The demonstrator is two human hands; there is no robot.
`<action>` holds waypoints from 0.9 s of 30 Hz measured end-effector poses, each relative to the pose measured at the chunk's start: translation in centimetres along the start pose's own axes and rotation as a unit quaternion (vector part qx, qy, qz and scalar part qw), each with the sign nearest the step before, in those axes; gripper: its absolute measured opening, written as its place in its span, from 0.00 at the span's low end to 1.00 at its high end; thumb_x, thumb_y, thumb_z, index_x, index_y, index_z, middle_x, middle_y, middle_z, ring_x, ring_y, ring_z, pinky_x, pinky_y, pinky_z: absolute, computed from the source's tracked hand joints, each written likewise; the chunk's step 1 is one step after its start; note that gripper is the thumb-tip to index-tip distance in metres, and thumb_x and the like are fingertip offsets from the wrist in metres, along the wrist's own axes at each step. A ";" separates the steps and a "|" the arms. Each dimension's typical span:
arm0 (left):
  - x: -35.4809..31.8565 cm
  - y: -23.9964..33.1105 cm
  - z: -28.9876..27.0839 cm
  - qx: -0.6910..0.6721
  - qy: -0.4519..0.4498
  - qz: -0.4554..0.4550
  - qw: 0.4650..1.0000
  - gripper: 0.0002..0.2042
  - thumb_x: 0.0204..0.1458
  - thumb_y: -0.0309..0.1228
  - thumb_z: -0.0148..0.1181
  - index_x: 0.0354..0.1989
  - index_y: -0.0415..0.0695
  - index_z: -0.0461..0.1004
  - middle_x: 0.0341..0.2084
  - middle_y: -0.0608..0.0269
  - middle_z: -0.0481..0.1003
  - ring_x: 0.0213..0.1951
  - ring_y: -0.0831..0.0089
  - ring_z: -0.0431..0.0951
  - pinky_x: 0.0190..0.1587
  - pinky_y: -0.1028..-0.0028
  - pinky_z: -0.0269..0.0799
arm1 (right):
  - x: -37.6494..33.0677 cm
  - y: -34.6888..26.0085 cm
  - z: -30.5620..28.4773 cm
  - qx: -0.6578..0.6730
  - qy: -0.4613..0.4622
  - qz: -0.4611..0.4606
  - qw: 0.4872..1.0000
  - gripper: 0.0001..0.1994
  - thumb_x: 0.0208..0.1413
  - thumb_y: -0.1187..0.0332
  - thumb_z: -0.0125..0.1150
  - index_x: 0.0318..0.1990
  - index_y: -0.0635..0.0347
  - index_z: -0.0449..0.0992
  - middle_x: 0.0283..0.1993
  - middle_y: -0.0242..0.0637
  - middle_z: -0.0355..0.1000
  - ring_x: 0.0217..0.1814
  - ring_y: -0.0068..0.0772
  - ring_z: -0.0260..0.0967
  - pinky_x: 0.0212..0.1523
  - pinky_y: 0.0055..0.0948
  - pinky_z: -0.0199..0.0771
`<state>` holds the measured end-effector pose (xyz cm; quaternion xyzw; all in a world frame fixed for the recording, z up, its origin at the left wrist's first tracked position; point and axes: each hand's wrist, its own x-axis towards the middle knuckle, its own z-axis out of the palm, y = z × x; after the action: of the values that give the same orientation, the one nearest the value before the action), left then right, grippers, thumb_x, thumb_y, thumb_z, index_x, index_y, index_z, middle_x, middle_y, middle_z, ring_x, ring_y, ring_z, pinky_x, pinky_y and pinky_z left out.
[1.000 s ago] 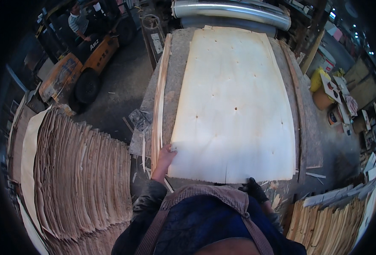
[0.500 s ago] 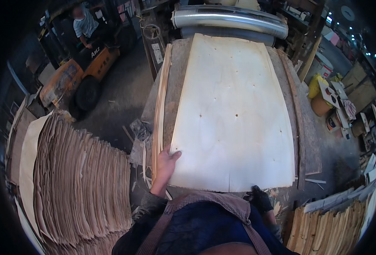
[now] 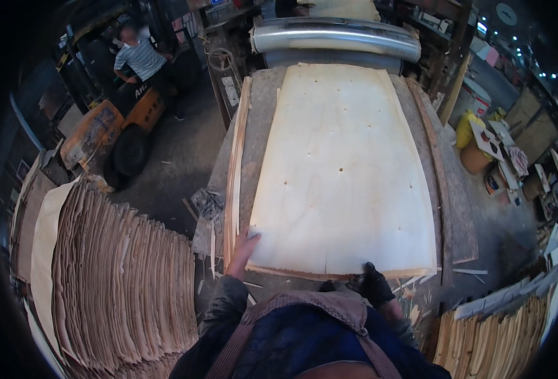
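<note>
I was mid-feed: left hand (image 3: 241, 251) flat on the veneer sheet (image 3: 345, 177), gloved right hand (image 3: 373, 284) pinching its near edge (roller (image 3: 336, 38) ahead), so next probably needed an even push.

One veneer sheet (image 3: 345, 170), two hands, one forklift (image 3: 112, 129), one roller (image 3: 336, 38), two veneer stacks.

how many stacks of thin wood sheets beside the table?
2. One big stack at the person's left, by the left hand; one smaller stack at lower right, past the gloved right hand. More may sit beyond the picture's edge.
</note>
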<state>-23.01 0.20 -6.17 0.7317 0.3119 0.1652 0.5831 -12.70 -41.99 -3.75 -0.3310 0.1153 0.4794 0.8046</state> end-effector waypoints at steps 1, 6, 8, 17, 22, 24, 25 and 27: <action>-0.1 0.3 -0.1 -0.047 -0.016 -0.005 0.999 0.18 0.48 0.26 0.55 0.50 0.38 0.67 0.38 0.62 0.74 0.38 0.73 0.73 0.41 0.73 0.68 | 1.1 0.1 -0.8 0.022 -0.031 -0.004 0.999 0.21 0.57 0.54 0.50 0.49 0.62 0.65 0.43 0.46 0.70 0.42 0.45 0.70 0.44 0.46 0.72; -0.4 0.8 -0.1 -0.097 -0.029 -0.020 0.995 0.19 0.48 0.26 0.56 0.50 0.39 0.67 0.38 0.63 0.73 0.38 0.75 0.72 0.41 0.74 0.68 | 6.1 -1.6 -2.4 0.058 -0.036 -0.043 0.997 0.19 0.58 0.54 0.49 0.47 0.60 0.66 0.39 0.47 0.71 0.40 0.46 0.70 0.43 0.49 0.71; -0.3 0.5 0.0 -0.063 -0.020 -0.024 0.997 0.20 0.48 0.26 0.56 0.52 0.38 0.65 0.38 0.62 0.73 0.38 0.74 0.72 0.41 0.74 0.68 | 7.7 -2.8 -1.2 0.083 -0.033 -0.026 0.996 0.18 0.58 0.54 0.48 0.47 0.59 0.66 0.39 0.49 0.70 0.41 0.49 0.69 0.44 0.53 0.70; -1.1 0.1 0.4 -0.020 0.013 0.007 1.000 0.26 0.43 0.28 0.62 0.53 0.37 0.63 0.38 0.54 0.74 0.40 0.67 0.74 0.43 0.72 0.69 | 11.4 -4.8 1.9 0.122 0.095 -0.054 0.987 0.22 0.56 0.51 0.51 0.30 0.66 0.67 0.32 0.52 0.68 0.40 0.52 0.65 0.51 0.55 0.65; -1.0 0.6 0.4 -0.004 0.004 -0.010 1.000 0.28 0.41 0.27 0.62 0.54 0.37 0.62 0.40 0.53 0.72 0.43 0.66 0.72 0.45 0.71 0.68 | 13.2 -6.0 1.7 0.097 0.071 -0.051 0.991 0.20 0.55 0.52 0.52 0.29 0.65 0.67 0.26 0.46 0.68 0.35 0.46 0.67 0.47 0.52 0.70; -0.9 0.7 0.4 0.018 0.009 0.008 1.000 0.29 0.40 0.27 0.63 0.54 0.37 0.61 0.41 0.52 0.72 0.44 0.65 0.72 0.45 0.70 0.68 | 13.7 -6.6 2.0 0.096 0.074 -0.063 0.991 0.20 0.55 0.52 0.53 0.27 0.65 0.67 0.24 0.46 0.68 0.34 0.46 0.67 0.47 0.52 0.71; -1.0 0.7 0.4 0.028 0.007 0.010 1.000 0.30 0.40 0.27 0.63 0.54 0.37 0.61 0.42 0.52 0.72 0.44 0.65 0.72 0.46 0.70 0.67 | 13.8 -6.8 2.2 0.093 0.080 -0.055 0.991 0.20 0.55 0.52 0.53 0.27 0.65 0.67 0.24 0.45 0.67 0.34 0.46 0.67 0.47 0.52 0.71; -1.1 0.8 0.5 0.056 0.010 0.021 0.998 0.32 0.39 0.27 0.64 0.56 0.37 0.60 0.43 0.50 0.71 0.46 0.63 0.71 0.47 0.70 0.67 | 14.2 -7.3 2.6 0.105 0.082 -0.051 0.990 0.21 0.55 0.52 0.53 0.26 0.65 0.67 0.23 0.45 0.67 0.33 0.47 0.67 0.47 0.52 0.71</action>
<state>-23.33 -1.05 -5.37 0.7678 0.3109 0.1675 0.5346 0.47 -32.78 -5.79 -0.2881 0.2135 0.3947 0.8459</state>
